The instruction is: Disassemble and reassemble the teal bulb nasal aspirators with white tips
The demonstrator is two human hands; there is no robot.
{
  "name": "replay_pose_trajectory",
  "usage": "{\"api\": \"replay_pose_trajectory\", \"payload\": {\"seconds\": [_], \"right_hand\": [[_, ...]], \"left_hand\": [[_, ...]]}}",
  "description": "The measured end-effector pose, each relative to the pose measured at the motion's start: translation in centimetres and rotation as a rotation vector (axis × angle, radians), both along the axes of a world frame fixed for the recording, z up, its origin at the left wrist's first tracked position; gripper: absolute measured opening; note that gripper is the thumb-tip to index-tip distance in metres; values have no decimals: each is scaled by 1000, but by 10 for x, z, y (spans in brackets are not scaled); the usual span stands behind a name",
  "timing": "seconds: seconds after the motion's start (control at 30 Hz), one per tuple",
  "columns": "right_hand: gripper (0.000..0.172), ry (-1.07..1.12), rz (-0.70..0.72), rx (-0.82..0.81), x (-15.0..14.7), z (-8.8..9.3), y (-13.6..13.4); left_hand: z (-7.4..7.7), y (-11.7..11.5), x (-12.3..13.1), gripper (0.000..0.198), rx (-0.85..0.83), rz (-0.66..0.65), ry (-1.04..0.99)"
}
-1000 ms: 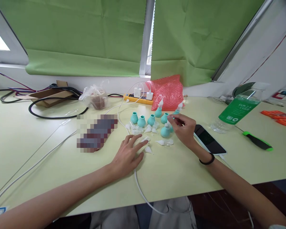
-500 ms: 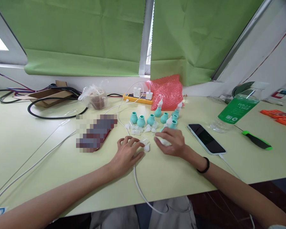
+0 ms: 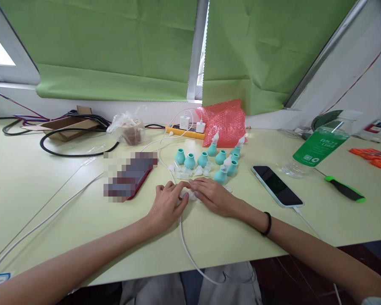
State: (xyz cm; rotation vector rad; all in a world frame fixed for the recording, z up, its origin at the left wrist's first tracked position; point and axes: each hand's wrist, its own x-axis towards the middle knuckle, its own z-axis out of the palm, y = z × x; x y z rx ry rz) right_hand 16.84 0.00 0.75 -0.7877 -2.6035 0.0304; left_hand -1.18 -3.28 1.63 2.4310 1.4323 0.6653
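Both of my hands meet on the pale table (image 3: pixel 51 190) over a few small clear plastic pieces (image 3: pixel 188 195). My left hand (image 3: pixel 165 204) has its fingers curled onto them. Pressing on the same pieces from the right are the fingertips of my right hand (image 3: pixel 214 195), which wears a black wristband. Just beyond stand several teal rubber bulbs (image 3: pixel 189 161). Some carry white tips, such as the nearest one (image 3: pixel 222 174). More loose clear tips (image 3: pixel 183 173) lie between the bulbs and my hands.
A phone (image 3: pixel 275 185) lies at right, with a lying green-labelled bottle (image 3: pixel 319 146) and a green-handled tool (image 3: pixel 344 188) beyond. Red bubble wrap (image 3: pixel 224 120) and a power strip (image 3: pixel 184 130) sit behind. A white cable (image 3: pixel 184 241) runs under my hands. A bagged cup (image 3: pixel 127 129) stands further left.
My right hand left the tipped teal bulb, came down onto the clear pieces and slid left to meet my left hand. My left hand curled its fingers in.
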Motion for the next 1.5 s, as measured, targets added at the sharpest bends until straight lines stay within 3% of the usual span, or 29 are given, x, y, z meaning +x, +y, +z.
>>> {"api": "replay_pose_trajectory", "payload": {"seconds": [0.3, 0.5, 0.93, 1.13, 1.33, 1.5], "right_hand": [[27, 175, -101, -90, 2, -3, 1], [22, 123, -213, -93, 2, -1, 2], [11, 197, -128, -205, 5, 7, 6], [6, 477, -52, -136, 5, 5, 3], [7, 597, -32, -350, -1, 9, -8], [7, 560, -7, -368, -1, 10, -9]], "left_hand": [[-4, 0, 1, 19, -5, -18, 19], [-3, 1, 1, 18, -13, -40, -31], [-3, 1, 1, 16, -35, -91, -24], [-2, 2, 0, 17, -44, -89, -46], [-2, 3, 1, 21, -65, -83, -41], [-2, 3, -1, 22, -55, -102, -29]]}}
